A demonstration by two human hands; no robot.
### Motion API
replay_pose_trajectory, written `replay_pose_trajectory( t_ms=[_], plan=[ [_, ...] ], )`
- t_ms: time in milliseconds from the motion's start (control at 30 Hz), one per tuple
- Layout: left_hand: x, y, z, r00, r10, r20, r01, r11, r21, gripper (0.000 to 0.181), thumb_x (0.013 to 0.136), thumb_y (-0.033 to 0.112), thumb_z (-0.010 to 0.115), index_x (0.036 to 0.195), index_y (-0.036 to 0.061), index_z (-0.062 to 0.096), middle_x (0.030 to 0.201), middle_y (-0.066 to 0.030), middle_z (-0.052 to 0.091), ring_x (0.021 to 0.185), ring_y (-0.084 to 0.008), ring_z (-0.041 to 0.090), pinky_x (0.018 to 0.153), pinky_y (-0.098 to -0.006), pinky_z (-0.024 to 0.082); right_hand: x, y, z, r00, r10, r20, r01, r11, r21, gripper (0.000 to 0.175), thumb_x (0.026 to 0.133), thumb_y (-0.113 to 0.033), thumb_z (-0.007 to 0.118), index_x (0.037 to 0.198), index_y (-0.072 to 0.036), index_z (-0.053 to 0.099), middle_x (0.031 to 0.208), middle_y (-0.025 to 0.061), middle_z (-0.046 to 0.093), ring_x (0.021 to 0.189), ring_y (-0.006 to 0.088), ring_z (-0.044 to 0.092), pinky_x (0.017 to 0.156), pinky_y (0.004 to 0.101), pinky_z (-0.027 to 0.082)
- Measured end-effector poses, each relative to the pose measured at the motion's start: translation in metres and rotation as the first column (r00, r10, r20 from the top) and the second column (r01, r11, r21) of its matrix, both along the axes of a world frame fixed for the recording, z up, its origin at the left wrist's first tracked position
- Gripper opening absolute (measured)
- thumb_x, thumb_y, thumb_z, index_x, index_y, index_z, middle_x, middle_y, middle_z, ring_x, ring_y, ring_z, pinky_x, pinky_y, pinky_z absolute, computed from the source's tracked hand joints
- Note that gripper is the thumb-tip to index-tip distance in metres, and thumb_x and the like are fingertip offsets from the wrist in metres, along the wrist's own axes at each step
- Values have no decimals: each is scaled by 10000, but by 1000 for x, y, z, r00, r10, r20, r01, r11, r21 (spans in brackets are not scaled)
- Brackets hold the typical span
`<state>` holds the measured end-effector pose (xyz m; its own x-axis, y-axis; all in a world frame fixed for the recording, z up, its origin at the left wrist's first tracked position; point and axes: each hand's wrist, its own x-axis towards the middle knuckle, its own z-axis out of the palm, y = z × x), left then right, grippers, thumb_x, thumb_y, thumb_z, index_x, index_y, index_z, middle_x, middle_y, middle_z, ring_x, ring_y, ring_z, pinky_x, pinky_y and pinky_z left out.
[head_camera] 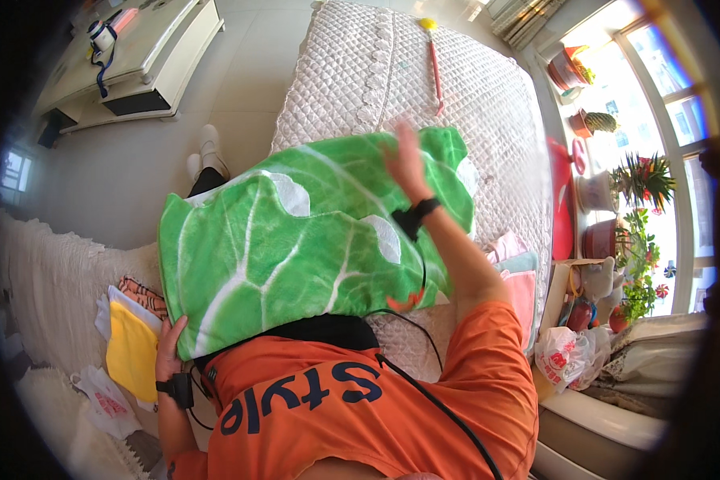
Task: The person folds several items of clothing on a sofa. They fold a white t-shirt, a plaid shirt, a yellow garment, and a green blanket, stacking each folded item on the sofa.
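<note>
A green plush blanket (264, 258) with white leaf veins lies across my lap and over the quilted bed cover (336, 78). White patches of its underside show where the edges fold over. At the blanket's near left edge, my left hand (169, 345) holds the border, its thumb along the cloth and the other fingers partly hidden. My right hand (405, 162) is blurred, fingers spread, over the far right part of the blanket. Whether its palm touches the cloth is unclear. Both wrists wear black straps with cables.
Folded yellow cloth (131, 351) and a plastic bag (109, 403) lie left. A red-handled stick (436, 72) rests on the far bed. Folded pink cloths (519, 288) sit right, near potted plants (642, 180) and another bag (567, 357). A white cabinet (156, 72) stands far left.
</note>
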<state>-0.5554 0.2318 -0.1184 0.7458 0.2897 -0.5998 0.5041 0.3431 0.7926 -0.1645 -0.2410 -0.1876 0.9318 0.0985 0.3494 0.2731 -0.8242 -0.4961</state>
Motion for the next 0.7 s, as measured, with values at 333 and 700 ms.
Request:
replay_pose_trajectory(
  t_ms=[333, 700],
  plan=[
    [-1, 1, 3, 998, 2, -70, 3, 998, 61, 451, 933, 256, 675, 1296, 23, 541, 1134, -40, 625, 986, -148, 603, 856, -283, 481, -4, -167, -21, 857, -484, -179, 384, 830, -404, 609, 998, -509, 383, 1517, -192, 393, 1607, 141, 308, 1493, 315, 261, 1179, 568, 193],
    [6, -2, 8, 999, -34, -20, 35, 999, 18, 464, 932, 261, 678, 1303, 18, 540, 1170, -47, 631, 1015, -159, 614, 885, -297, 488, -103, -30, -34, 970, 213, -116, -237, 930, -280, 555, 936, -344, 587, 1454, -174, 480, 1584, 144, 344, 1471, 345, 299, 1191, 550, 218]
  ],
)
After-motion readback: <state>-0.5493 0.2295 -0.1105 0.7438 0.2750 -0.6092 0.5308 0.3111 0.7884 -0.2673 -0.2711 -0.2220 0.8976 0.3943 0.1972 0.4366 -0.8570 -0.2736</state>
